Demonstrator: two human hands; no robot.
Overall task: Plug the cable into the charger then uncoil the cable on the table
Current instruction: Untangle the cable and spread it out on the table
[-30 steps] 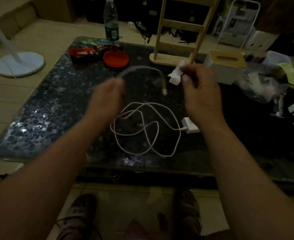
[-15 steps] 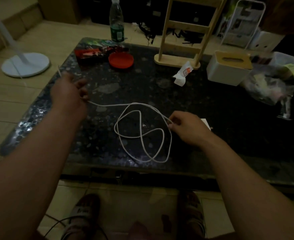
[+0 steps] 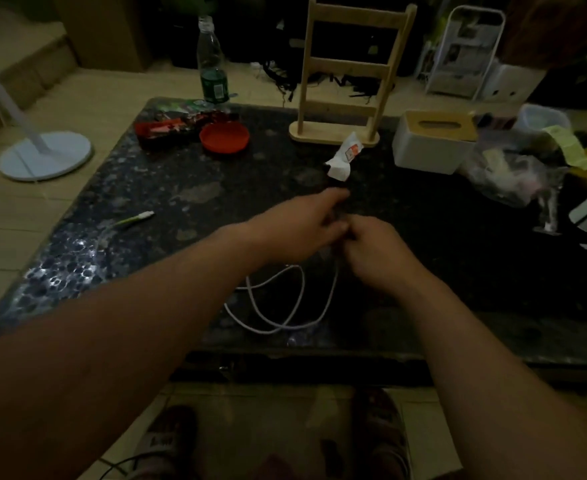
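The white cable [image 3: 278,317] lies in loose loops on the dark speckled table [image 3: 195,188] near its front edge. One strand rises from the loops to where my hands meet. The cable's free end with its plug [image 3: 143,215] rests far to the left on the table. My left hand [image 3: 299,230] and my right hand [image 3: 375,251] touch above the loops, fingers pinched on the cable between them; both are blurred. The charger is hidden, and I cannot tell whether it sits under my right hand.
At the back stand a wooden rack [image 3: 347,81], a white tissue box [image 3: 430,143], a red lid [image 3: 224,137], snack packets [image 3: 174,124] and a bottle [image 3: 212,64]. A crumpled wrapper [image 3: 344,159] lies just beyond my hands. Bags and clutter [image 3: 513,171] fill the right side.
My left hand let go of the cable end, which now lies at the table's left, and swung right to meet my right hand. The loops have shrunk and shifted toward the front edge.
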